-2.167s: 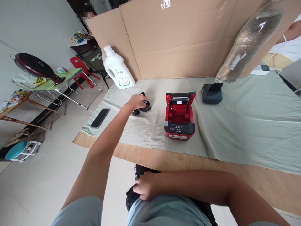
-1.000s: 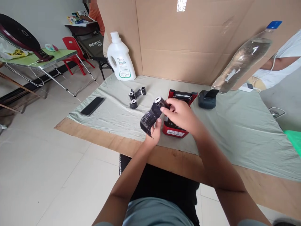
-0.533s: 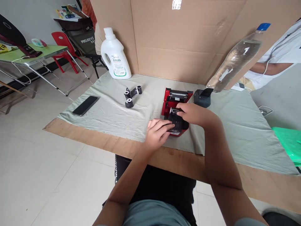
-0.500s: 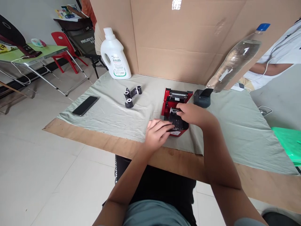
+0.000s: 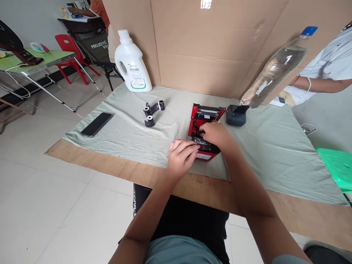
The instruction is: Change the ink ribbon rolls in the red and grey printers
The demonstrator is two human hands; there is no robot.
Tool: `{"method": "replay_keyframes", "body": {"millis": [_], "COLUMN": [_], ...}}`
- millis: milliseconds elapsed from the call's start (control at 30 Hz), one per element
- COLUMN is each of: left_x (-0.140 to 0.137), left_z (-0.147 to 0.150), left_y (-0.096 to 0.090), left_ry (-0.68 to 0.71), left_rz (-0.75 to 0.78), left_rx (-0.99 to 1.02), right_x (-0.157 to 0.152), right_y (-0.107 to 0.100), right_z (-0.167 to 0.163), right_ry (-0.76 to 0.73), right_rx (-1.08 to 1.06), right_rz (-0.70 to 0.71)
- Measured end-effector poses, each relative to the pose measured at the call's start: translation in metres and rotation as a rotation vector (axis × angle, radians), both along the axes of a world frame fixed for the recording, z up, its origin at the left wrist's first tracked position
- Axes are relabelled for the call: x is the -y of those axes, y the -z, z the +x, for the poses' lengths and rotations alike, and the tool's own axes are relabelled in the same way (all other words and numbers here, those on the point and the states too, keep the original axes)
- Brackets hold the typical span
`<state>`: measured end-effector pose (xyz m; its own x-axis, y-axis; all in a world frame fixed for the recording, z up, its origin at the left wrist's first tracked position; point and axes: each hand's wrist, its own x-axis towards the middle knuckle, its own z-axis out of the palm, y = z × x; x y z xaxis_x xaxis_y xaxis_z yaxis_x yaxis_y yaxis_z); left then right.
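Cardboard (image 5: 203,47) is standing along the back of the tabletop (image 5: 110,161), and a wrinkled gray-green cloth (image 5: 123,137) is covering most of the wood. So, the red-and-black label printer (image 5: 194,124) is sitting mid-cloth with its lid up, and some black ribbon (image 5: 202,142) is lying across its near part. Left hand (image 5: 180,157) is keeping its fingers bunched together at the ribbon's left edge; can't tell if they're actually pinching it. Right hand (image 5: 216,135) is reaching into the open printer, fingertips mostly hidden, so no clue whether they're clamped on anything. More ribbon rolls (image 5: 149,121) are sitting off to the left, and a small dark device (image 5: 235,116) is sitting just right of the printer.
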<state>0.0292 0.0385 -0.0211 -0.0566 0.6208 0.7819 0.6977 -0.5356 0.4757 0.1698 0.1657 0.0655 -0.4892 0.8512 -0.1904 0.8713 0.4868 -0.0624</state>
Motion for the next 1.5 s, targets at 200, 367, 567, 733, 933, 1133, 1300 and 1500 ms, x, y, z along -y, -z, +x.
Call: {"method": "replay_keyframes", "body": {"millis": [200,367,567,733,933,1133,1300,1500], "left_x": [0.004,0.006,0.007,0.008,0.007,0.006,0.001,-0.004], "left_z": [0.001,0.002,0.001,0.001,0.0,-0.001,0.0,-0.006], "left_y": [-0.004,-0.006,-0.007,-0.008,-0.005,-0.007,-0.015,-0.012], "left_ry": [-0.024,-0.015,0.031,0.029,-0.013,0.03,-0.022,0.074], "left_rz": [-0.008,-0.004,0.069,0.058,-0.118,-0.418,-0.443,-0.478], "left_rx": [-0.037,-0.09,-0.05,-0.026,0.166,0.121,0.096,0.308], "right_x": [0.011,0.001,0.005,0.023,0.033,0.037,0.031,0.045], "right_y": [-0.043,-0.047,-0.047,-0.055,-0.059,-0.054,-0.04,0.008], "right_z": [0.035,0.04,0.036,0.032,0.028,0.025,0.031,0.052], "right_ry": [-0.113,0.02,0.0,0.029,0.061,0.071,0.114,0.141], "right_rx": [-0.528,-0.825,-0.66,-0.571,-0.461,-0.423,-0.475,-0.886], "right_rz": [-0.068,0.325,0.176,-0.02,-0.066,-0.015,-0.001,0.225]}}
